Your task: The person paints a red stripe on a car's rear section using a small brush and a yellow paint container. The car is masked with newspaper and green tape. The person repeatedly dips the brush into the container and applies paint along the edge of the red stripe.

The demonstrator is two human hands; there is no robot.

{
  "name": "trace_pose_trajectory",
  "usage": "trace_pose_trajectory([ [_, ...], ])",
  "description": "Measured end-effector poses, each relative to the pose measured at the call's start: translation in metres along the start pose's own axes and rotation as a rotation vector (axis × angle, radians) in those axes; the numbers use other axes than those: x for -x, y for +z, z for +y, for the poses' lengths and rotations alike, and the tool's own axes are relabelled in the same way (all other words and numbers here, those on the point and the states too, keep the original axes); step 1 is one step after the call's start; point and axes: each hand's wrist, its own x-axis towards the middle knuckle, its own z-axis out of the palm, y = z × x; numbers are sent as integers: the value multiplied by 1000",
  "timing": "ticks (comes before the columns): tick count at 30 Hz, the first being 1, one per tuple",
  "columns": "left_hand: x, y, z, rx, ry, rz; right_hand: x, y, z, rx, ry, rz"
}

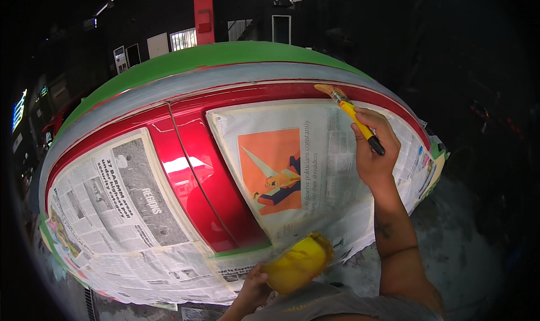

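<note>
The left head-worn fisheye camera looks forward and down from above the person's grey cloth shirt (349,303), close to the bare left hand (256,287) and bare right hand (379,144), facing a curved, glossy red vehicle body (225,197); a tall, flat-sided red pillar (203,9) stands well beyond.

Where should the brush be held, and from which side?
Probably by its yellow handle, from the lower right, as the right hand does. The slim handle slants down and right toward the person, while the bristles point up-left at the red frame, so that end is best left free.
</note>
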Motion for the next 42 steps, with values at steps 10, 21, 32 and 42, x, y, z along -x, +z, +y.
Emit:
trace_pose_trajectory([
  [10,-10,8,-10,-9,57,-1,3,-5,24,10,63,1],
  [21,-11,58,-33,-12,180,144,16,-33,69,-42,75,86],
  [32,-8,113,-43,-139,269,236,21,-71,104,-112,90,30],
  [42,-15,146,-58,-194,287,283,13,-62,118,-98,-9,-53],
])
